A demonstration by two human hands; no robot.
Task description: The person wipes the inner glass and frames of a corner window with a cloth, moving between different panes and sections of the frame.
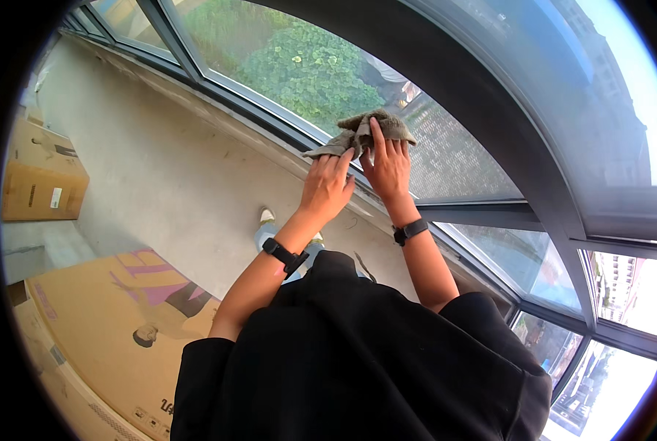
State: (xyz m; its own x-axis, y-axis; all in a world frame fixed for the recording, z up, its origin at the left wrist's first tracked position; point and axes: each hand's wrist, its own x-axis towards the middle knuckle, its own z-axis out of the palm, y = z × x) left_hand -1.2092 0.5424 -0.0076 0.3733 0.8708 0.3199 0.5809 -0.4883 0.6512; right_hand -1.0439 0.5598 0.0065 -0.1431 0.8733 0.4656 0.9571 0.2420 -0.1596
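Both of my hands are on a crumpled grey-brown cloth (386, 129) that lies against the lower part of a framed window pane (301, 71). My left hand (327, 186) has its fingertips on the cloth's left part, near the bottom rail of the window frame (267, 113). A little higher and to the right, my right hand (388, 165) presses the cloth with fingers stretched out, the index finger reaching furthest up. Some fingertips are partly covered by cloth folds. Each wrist bears a black strap.
A large printed cardboard box (102, 308) stands at the lower left, with a smaller carton (47, 176) beyond it. Bare concrete floor (157, 160) runs along the low sill. A dark curved frame member (504, 105) arches above, and a crossbar (477, 215) meets it at right.
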